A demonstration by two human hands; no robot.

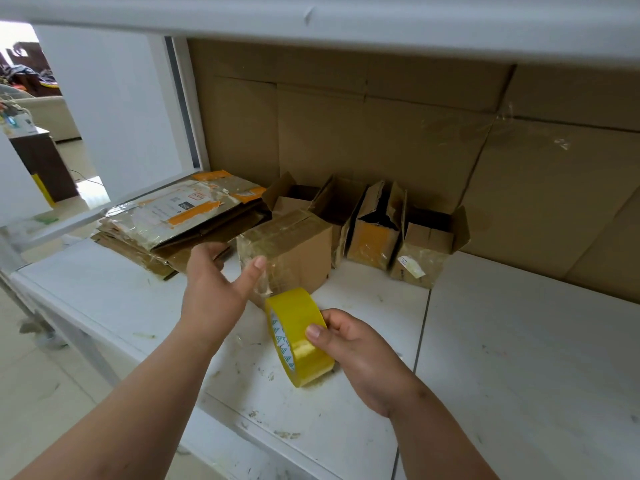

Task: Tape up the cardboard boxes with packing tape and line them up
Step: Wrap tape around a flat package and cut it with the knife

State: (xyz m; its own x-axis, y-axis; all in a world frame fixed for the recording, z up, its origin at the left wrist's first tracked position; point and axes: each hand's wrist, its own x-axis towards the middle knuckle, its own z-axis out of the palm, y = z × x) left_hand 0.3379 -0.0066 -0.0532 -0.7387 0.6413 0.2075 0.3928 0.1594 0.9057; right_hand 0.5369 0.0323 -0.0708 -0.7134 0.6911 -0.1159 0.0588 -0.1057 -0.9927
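A small cardboard box (298,245) with shut flaps and clear tape over its top stands on the white table (519,358). My left hand (214,285) is at the box's near-left corner, its thumb pressed on the taped front face and its fingers reaching round the left side. My right hand (349,344) grips a yellow roll of packing tape (298,337) standing on edge on the table in front of the box. A strip of tape runs from the roll up to the box. Behind it stand several small open boxes (377,233) in a row.
A stack of flattened cartons (176,220) with orange tape and labels lies at the back left. Large cardboard sheets (381,133) line the wall behind. A white shelf (346,26) hangs overhead. The table's left edge drops to a tiled floor (41,386).
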